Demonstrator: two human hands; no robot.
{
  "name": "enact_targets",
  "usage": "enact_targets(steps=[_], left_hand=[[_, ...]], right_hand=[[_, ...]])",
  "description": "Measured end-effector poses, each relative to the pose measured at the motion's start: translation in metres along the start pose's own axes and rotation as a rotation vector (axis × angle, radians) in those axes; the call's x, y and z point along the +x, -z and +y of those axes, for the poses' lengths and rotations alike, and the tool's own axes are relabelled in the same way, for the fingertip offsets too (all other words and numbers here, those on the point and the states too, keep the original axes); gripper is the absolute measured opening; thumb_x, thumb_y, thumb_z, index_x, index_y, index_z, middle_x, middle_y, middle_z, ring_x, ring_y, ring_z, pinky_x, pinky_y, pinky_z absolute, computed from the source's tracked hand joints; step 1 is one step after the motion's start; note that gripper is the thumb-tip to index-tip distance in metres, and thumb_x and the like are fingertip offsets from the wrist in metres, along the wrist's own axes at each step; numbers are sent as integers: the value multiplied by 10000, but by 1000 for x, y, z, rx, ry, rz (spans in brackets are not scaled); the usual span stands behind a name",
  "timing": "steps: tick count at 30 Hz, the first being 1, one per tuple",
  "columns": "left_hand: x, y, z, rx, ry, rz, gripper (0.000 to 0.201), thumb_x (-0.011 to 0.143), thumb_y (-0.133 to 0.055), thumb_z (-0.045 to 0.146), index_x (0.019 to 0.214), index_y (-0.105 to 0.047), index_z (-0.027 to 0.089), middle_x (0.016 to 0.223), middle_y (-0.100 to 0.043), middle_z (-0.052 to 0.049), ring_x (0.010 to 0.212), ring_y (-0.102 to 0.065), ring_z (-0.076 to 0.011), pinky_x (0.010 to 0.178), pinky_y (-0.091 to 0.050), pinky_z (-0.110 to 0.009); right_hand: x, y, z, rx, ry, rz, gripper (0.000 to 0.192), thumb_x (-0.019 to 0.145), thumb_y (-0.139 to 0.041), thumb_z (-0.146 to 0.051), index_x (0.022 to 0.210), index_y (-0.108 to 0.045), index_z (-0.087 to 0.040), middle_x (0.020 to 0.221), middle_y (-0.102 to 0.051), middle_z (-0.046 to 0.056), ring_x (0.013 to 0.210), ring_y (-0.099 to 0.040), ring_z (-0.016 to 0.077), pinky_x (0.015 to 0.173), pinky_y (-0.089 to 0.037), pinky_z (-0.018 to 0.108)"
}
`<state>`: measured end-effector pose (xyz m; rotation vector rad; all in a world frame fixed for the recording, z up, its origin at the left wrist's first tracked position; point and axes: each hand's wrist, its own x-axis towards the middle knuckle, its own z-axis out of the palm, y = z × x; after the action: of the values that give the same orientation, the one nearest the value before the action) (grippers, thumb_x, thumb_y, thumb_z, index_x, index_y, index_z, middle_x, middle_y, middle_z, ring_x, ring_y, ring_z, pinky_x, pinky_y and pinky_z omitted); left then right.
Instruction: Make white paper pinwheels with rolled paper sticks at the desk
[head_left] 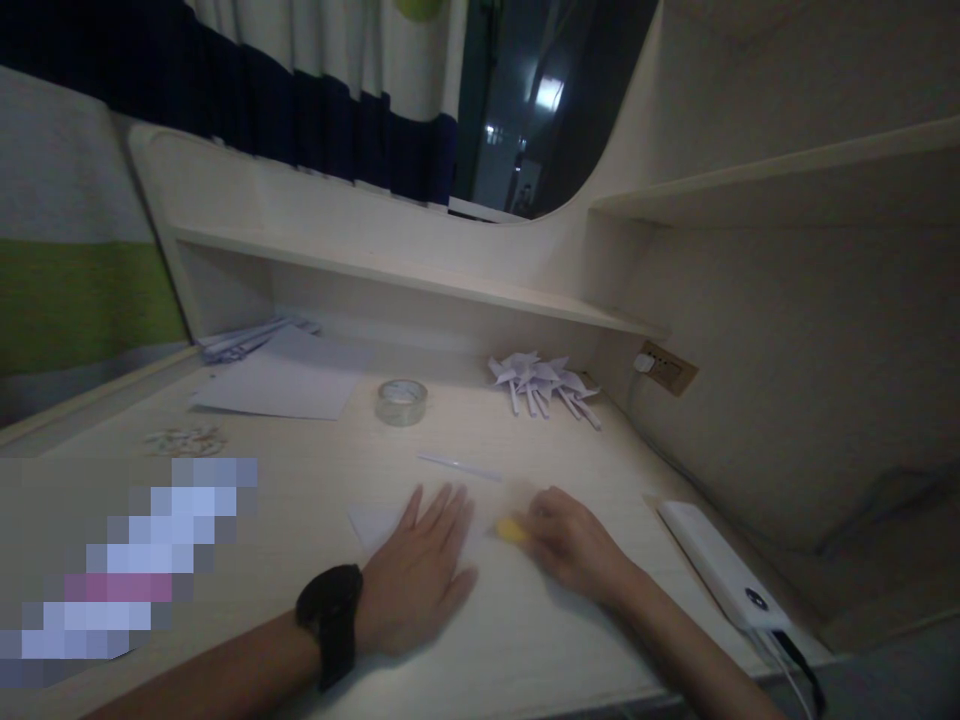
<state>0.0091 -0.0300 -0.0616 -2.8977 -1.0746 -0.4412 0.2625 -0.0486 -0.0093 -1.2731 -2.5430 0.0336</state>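
Observation:
My left hand (424, 575), with a black watch on the wrist, lies flat with fingers stretched out on a piece of white paper (367, 522). Most of that paper is hidden under the hand. To its right my right hand (566, 540) is closed round a small yellow object (511, 530); motion blur hides its kind. The yellow tip points toward the left fingers, close to the paper. Just beyond both hands lies a thin white stick (459, 466). Several paper pinwheels (541, 375) with paper stems lie in a group farther back.
A roll of clear tape (401, 403) stands at mid-desk. White sheets (289, 372) and small scattered pieces (186, 440) lie at the left. A white power bank (720, 565) with cables sits by the right wall. A low shelf (420, 275) overhangs the back.

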Motion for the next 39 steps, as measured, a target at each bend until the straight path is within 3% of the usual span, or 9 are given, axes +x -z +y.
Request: enact_targets(steps=[10, 23, 28, 33, 39], left_hand=[[-1, 0, -1, -19, 5, 39, 639, 951, -262, 475, 1457, -227, 86, 1520, -214, -175, 1413, -135, -286, 1135, -115, -519], [-1, -3, -1, -21, -3, 31, 642, 952, -258, 479, 1456, -228, 83, 1514, -225, -187, 1415, -129, -276, 1137, -108, -515], [-2, 0, -1, -53, -6, 56, 638, 955, -254, 472, 1461, -216, 85, 1522, -196, -180, 1414, -119, -291, 1132, -109, -538], [-5, 1, -1, -59, 6, 40, 627, 954, -271, 457, 1451, -241, 77, 1516, -220, -186, 1413, -130, -287, 1135, -112, -529], [-1, 14, -2, -135, 36, 20, 606, 946, -312, 459, 1438, -288, 105, 1485, -318, -166, 1385, -244, -285, 1130, -184, -500]], right_hand=[[-6, -2, -10, -23, -6, 34, 192, 873, -495, -231, 927, -672, -180, 819, -567, 71, 758, -494, 186, 654, -384, 300], [-6, -9, -4, -72, -13, 54, 195, 866, -515, -255, 928, -687, -186, 794, -542, 60, 720, -476, 174, 613, -352, 288], [-14, -9, 6, -140, -82, 95, 208, 875, -491, -239, 890, -688, -175, 768, -538, 63, 700, -479, 170, 603, -352, 282], [-27, -7, 14, -160, -152, 117, 251, 891, -480, -265, 1025, -675, -182, 825, -575, 81, 747, -520, 182, 641, -406, 280], [-27, -5, 13, -211, -155, 289, 357, 890, -455, -256, 1204, -590, -150, 960, -618, 139, 862, -566, 231, 732, -484, 337]])
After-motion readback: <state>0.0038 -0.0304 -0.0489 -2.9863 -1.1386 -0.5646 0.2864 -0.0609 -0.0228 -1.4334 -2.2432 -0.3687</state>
